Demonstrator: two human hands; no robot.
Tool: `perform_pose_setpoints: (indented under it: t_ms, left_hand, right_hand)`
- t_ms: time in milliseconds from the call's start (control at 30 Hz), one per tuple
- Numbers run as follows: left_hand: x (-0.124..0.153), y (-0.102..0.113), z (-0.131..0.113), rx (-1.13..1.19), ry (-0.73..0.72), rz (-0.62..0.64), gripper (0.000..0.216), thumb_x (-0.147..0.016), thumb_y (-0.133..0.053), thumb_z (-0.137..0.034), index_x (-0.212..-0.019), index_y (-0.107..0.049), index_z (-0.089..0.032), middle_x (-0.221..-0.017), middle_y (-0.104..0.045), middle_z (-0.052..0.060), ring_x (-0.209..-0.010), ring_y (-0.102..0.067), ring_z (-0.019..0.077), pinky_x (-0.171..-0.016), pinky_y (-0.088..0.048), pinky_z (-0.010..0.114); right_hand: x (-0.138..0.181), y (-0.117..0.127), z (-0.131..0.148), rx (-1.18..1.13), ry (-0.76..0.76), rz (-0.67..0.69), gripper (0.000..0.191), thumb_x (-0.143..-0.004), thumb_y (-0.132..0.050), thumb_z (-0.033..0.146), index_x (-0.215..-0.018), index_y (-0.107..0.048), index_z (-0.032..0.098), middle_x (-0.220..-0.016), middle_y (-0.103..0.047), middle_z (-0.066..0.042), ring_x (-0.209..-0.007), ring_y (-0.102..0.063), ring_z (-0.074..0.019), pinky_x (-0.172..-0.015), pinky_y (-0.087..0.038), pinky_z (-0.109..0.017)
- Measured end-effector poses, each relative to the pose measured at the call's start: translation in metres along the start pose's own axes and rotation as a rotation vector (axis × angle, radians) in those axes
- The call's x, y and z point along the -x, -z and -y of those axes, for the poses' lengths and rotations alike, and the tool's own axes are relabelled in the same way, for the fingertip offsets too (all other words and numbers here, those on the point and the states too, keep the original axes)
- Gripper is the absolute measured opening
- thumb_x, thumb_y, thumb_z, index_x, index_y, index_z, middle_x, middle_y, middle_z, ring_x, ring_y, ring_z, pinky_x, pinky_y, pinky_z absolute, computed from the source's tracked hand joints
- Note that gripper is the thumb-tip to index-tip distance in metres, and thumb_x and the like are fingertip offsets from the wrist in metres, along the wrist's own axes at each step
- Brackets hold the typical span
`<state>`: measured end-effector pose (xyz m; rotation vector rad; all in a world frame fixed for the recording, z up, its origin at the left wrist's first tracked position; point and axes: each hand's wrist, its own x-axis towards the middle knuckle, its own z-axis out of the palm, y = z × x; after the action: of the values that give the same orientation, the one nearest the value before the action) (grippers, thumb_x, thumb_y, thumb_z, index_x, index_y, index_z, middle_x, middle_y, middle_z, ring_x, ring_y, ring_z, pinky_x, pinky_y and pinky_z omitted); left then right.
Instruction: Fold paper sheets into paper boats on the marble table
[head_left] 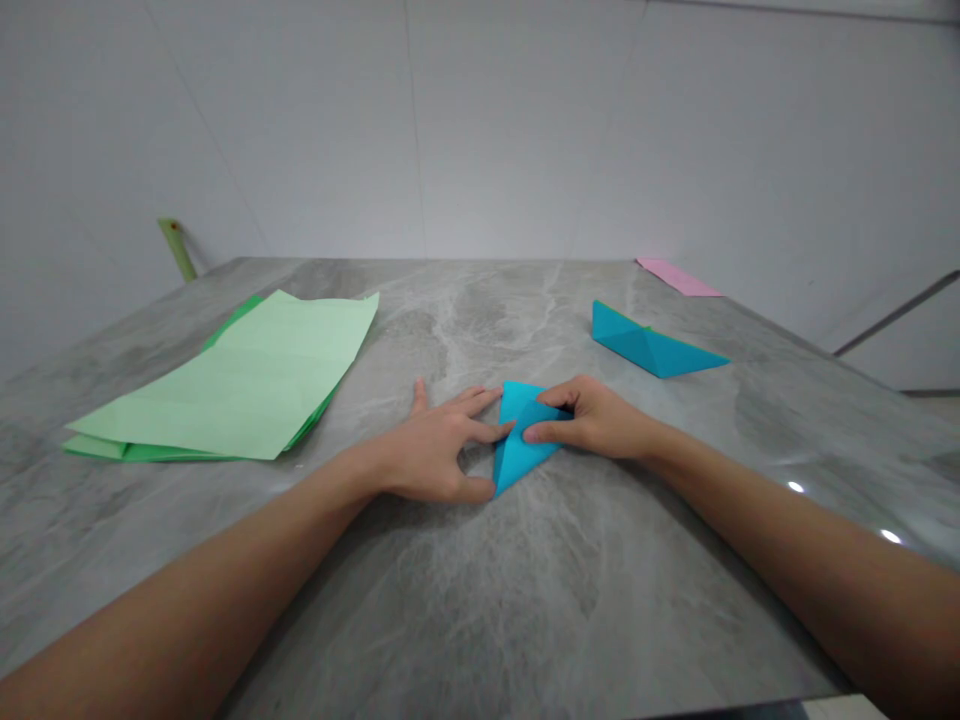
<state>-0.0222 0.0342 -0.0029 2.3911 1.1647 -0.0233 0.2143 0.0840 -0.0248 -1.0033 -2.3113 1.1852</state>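
Observation:
A small piece of folded blue paper (517,455) lies on the table in front of me, with a raised flap and a corner pointing toward me. My left hand (446,445) rests beside it with fingers spread, its fingertips touching the paper's left edge. From the right, my right hand (592,418) pinches the paper's right side between thumb and fingers. Part of the paper is hidden under the right fingers. Farther back on the right sits a folded blue paper boat (652,345).
A stack of light and darker green paper sheets (232,380) lies at the left. Pink paper (679,277) rests at the far right edge of the grey marbled table (480,620). Behind the table stands a white wall (495,130).

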Motion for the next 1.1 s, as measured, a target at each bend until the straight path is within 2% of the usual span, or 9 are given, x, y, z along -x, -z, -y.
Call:
perform_pose_setpoints:
  t_ms: [267, 400, 500, 633, 733, 1100]
  left_hand:
    - [-0.0014, 0.0023, -0.001, 0.014, 0.015, 0.008, 0.085, -0.076, -0.067, -0.045, -0.151, -0.032, -0.025, -0.163, -0.009, 0.011, -0.148, -0.008, 0.0409, -0.101, 0.015, 0.076]
    - [-0.0018, 0.0015, -0.0012, 0.021, 0.024, -0.006, 0.095, -0.073, -0.068, -0.045, -0.154, -0.023, -0.021, -0.162, -0.011, 0.013, -0.148, -0.009, 0.0412, -0.102, 0.015, 0.076]
    - [-0.0015, 0.0013, -0.0008, 0.025, 0.021, -0.005, 0.092, -0.075, -0.067, -0.047, -0.153, -0.024, -0.023, -0.162, -0.012, 0.012, -0.148, -0.008, 0.0409, -0.103, 0.016, 0.075]
    - [-0.0028, -0.0013, 0.0017, 0.057, 0.026, -0.038, 0.072, -0.088, -0.054, -0.052, -0.15, -0.032, -0.025, -0.162, -0.016, 0.01, -0.148, -0.011, 0.0392, -0.102, 0.015, 0.076]
    - [-0.005, -0.0049, 0.0045, 0.042, 0.001, -0.082, 0.064, -0.09, -0.051, -0.053, -0.147, -0.039, -0.027, -0.162, -0.02, 0.009, -0.148, -0.013, 0.0381, -0.104, 0.013, 0.075]
    - [-0.006, -0.0028, 0.0044, 0.049, -0.006, -0.045, 0.084, -0.078, -0.065, -0.062, -0.148, -0.036, -0.026, -0.162, -0.018, 0.01, -0.147, -0.012, 0.0403, -0.102, 0.014, 0.078]
  right_hand:
    - [-0.0029, -0.0043, 0.0, 0.066, -0.005, -0.076, 0.042, -0.077, -0.07, 0.045, -0.055, -0.046, 0.018, -0.056, -0.035, 0.006, -0.055, -0.033, -0.0088, -0.052, -0.028, -0.025]
    - [-0.0046, -0.0048, -0.0008, 0.112, -0.015, -0.134, 0.037, -0.076, -0.071, 0.043, -0.058, -0.052, 0.017, -0.058, -0.037, 0.006, -0.057, -0.036, -0.0096, -0.055, -0.029, -0.026]
    - [-0.0053, -0.0052, -0.0011, 0.103, -0.029, -0.129, 0.033, -0.076, -0.071, 0.041, -0.062, -0.056, 0.017, -0.059, -0.041, 0.006, -0.059, -0.038, -0.0099, -0.057, -0.031, -0.026]
    - [-0.0057, -0.0059, 0.0001, 0.098, -0.036, -0.114, 0.031, -0.077, -0.07, 0.04, -0.063, -0.056, 0.017, -0.06, -0.042, 0.006, -0.059, -0.039, -0.0098, -0.056, -0.031, -0.026]
    - [-0.0055, -0.0059, 0.0016, 0.088, -0.043, -0.101, 0.03, -0.078, -0.069, 0.04, -0.063, -0.056, 0.017, -0.06, -0.043, 0.006, -0.058, -0.038, -0.0098, -0.056, -0.031, -0.025]
    - [-0.0074, -0.0068, 0.0018, 0.084, -0.029, -0.111, 0.031, -0.08, -0.067, 0.044, -0.067, -0.062, 0.016, -0.061, -0.048, 0.004, -0.058, -0.04, -0.0104, -0.055, -0.033, -0.026]
